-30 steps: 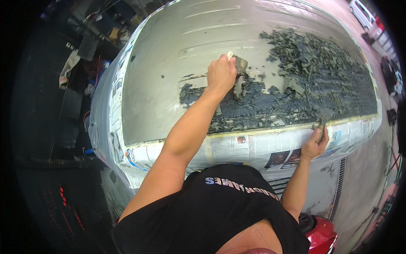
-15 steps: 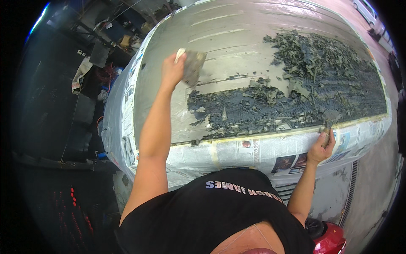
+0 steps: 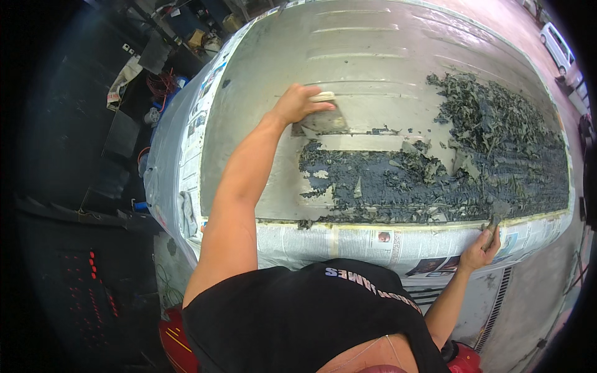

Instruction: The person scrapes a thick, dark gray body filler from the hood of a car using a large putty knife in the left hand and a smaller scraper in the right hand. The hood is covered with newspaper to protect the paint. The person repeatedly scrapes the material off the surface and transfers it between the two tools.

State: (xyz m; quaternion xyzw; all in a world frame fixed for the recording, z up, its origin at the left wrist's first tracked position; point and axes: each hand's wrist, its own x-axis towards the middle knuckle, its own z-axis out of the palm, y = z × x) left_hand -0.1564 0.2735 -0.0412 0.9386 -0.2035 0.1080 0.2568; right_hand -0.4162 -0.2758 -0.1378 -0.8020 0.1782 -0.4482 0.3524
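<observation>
My left hand [image 3: 296, 104] is closed around the pale grip of a wide flat scraper [image 3: 328, 122], its blade toward me on the bared grey metal of a vehicle roof [image 3: 261, 74]. Whether the blade presses on the metal is hard to tell. Just nearer to me begins a strip of dark, blistered paint [image 3: 385, 174], ragged and partly lifted. At the near right edge, my right hand [image 3: 479, 251] grips a putty knife [image 3: 499, 211] by its handle, blade pointing away from me over the dark paint.
Newspaper masking [image 3: 298, 242] and yellowish tape line the roof's edges. Clear plastic sheeting [image 3: 168, 161] hangs on the left side. Curled paint flakes [image 3: 485, 118] heap up at the right. A red vehicle part [image 3: 177, 342] shows at lower left; a white van [image 3: 555, 46] stands far right.
My left hand has moved right across the roof and turned the scraper, so its blade now points toward me. My right hand stays by the near edge with the putty knife. The view has shifted.
</observation>
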